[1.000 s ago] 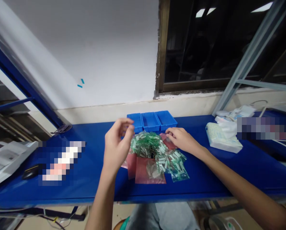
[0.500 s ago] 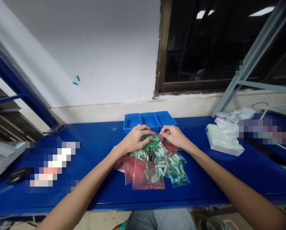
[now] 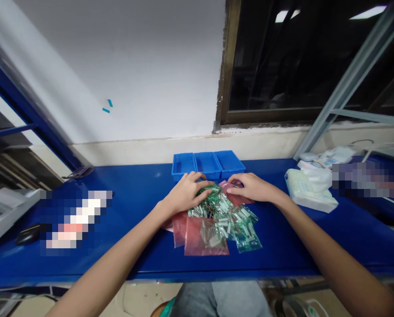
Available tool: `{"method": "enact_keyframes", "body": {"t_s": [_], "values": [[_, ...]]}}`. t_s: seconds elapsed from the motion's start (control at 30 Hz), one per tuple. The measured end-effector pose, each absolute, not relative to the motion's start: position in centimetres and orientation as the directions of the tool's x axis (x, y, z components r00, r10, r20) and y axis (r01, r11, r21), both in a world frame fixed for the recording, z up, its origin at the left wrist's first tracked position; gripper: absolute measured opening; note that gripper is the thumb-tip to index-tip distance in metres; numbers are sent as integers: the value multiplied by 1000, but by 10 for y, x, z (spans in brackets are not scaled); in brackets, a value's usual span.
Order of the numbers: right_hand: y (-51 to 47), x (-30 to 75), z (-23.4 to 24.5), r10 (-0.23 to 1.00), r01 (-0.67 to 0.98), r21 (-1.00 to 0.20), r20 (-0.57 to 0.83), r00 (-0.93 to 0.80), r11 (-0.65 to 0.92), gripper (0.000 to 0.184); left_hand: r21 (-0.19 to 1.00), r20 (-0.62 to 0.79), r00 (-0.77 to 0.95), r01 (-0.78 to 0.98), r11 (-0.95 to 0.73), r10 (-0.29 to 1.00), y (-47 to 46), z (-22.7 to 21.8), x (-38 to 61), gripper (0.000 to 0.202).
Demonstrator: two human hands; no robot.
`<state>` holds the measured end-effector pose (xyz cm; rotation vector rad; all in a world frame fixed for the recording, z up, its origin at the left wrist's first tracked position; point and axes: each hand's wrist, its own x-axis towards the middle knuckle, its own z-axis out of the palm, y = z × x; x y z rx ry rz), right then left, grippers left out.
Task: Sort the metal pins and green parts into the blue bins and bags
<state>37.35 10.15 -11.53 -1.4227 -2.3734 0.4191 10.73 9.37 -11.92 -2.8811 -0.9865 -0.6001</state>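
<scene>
A heap of small plastic bags point(image 3: 221, 213), green ones and pink ones point(image 3: 203, 237) with small parts inside, lies on the blue table point(image 3: 134, 246). My left hand point(image 3: 186, 193) rests on the heap's far left side, its fingers curled over the green bags. My right hand point(image 3: 251, 187) lies on the far right of the heap, fingers bent down onto a pink bag. Whether either hand grips a bag is hidden by the fingers. Three small blue bins point(image 3: 208, 163) stand in a row just behind both hands.
A white soft pack point(image 3: 311, 191) and other white packets lie on the table to the right. A dark mouse point(image 3: 27, 233) and a white device point(image 3: 1, 211) sit at the left. Behind the table are a white wall and a dark window.
My left hand came down from the air onto the heap of bags. My right hand shifted slightly right and flattened onto the pink bag. The camera moved a little.
</scene>
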Motion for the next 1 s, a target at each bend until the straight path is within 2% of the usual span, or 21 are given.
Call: {"method": "enact_keyframes", "body": {"t_s": [0.1,0.2,0.33,0.4,0.6,0.8,0.9,1.0], "values": [[105,381,-124,903,853,-299,100,-418,428,44,76,380,723,597,-799,577,93,-119,108,39],[110,383,-132,923,879,-286,62,-379,380,55,72,380,722,600,-797,578,93,-119,108,39],[116,386,-136,918,877,-278,67,-391,393,60,71,380,722,600,-797,578,93,-120,108,39],[118,388,-137,914,872,-276,89,-396,404,57,68,382,724,597,-799,574,93,-120,108,39],[115,386,-130,907,852,-310,128,-402,422,33,64,374,728,598,-799,575,92,-119,108,39],[116,391,-121,907,798,-435,140,-397,417,21,49,379,735,592,-805,563,90,-118,109,39],[122,398,-125,930,855,-370,180,-319,365,22,46,380,736,590,-806,561,90,-118,109,39],[124,398,-130,968,932,-265,94,-232,249,26,49,372,729,602,-797,574,91,-119,109,39]]}}
